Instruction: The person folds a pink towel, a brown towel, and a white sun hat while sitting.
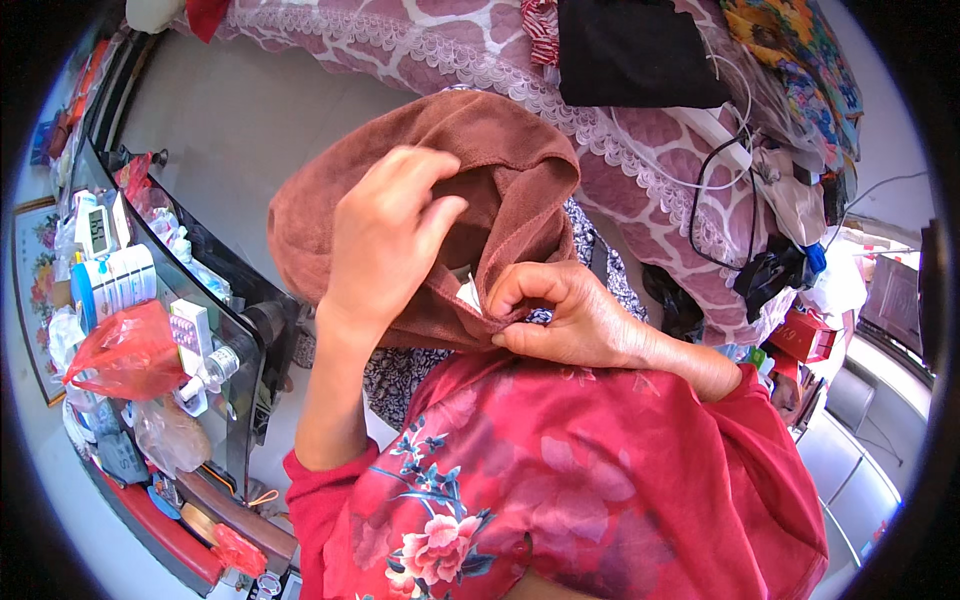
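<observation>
A brown fleecy cloth item [345, 187], with a stitched edge around an opening, lies bunched over my lap. My right hand [562, 311] pinches its edge between thumb and fingers at the near side. Beside those fingertips a small white label or scrap [469, 292] shows at the fabric's edge. My left hand [397, 217] is over the left part of the cloth, thumb and forefinger apart, with nothing visible between them. Its other fingers are curled and partly hidden. Patterned dark blue and white fabric [405, 382] shows beneath the cloth.
Left, a glass-topped table [232, 382] holds a red plastic bag [135, 352], a small bottle [221, 364], boxes and a digital clock [97, 229]. Ahead, a bed with a lace-edged pink cover [465, 56] bears a folded black cloth [637, 56] and cables. A red box [806, 336] stands right.
</observation>
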A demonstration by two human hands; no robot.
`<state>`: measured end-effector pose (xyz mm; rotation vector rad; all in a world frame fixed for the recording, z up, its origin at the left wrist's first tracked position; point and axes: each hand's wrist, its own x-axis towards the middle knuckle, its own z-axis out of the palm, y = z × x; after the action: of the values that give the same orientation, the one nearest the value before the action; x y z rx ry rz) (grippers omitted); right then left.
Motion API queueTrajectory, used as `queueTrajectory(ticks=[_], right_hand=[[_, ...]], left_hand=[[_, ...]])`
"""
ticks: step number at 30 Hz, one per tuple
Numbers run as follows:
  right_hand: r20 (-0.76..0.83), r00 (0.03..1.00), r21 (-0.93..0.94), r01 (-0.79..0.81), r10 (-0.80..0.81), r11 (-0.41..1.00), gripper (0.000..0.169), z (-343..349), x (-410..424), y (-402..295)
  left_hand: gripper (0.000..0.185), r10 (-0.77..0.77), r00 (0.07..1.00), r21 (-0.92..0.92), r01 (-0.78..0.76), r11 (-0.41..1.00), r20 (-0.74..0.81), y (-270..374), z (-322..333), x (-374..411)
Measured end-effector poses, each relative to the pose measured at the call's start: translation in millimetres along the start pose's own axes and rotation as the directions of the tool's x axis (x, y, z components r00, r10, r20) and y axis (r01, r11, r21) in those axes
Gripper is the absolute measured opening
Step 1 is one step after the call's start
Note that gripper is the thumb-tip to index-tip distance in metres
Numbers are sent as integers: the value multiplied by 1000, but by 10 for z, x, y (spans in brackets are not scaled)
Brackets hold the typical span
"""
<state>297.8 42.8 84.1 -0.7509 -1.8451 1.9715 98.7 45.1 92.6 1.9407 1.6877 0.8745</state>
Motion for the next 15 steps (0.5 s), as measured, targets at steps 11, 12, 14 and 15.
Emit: queueTrajectory(ticks=[11, 12, 14, 15], right_hand=[[106, 986, -23, 136, -133, 990, 13, -168, -124, -232], [106, 981, -13, 165, -163, 986, 13, -212, -139, -255], [94, 972, 17, 216, -216, 976, 12, -309, -151, -356], [108, 966, 12, 235, -235, 972, 10, -400, -150, -427]], left_hand=[[12, 181, 964, 342, -106, 934, -197, -671, -113, 598], [15, 178, 948, 334, -84, 939, -263, -811, -303, 642], [16, -41, 913, 181, 125, 975, -406, -928, -762, 668], [18, -231, 873, 56, 281, 958, -430, -820, -1014, 693]])
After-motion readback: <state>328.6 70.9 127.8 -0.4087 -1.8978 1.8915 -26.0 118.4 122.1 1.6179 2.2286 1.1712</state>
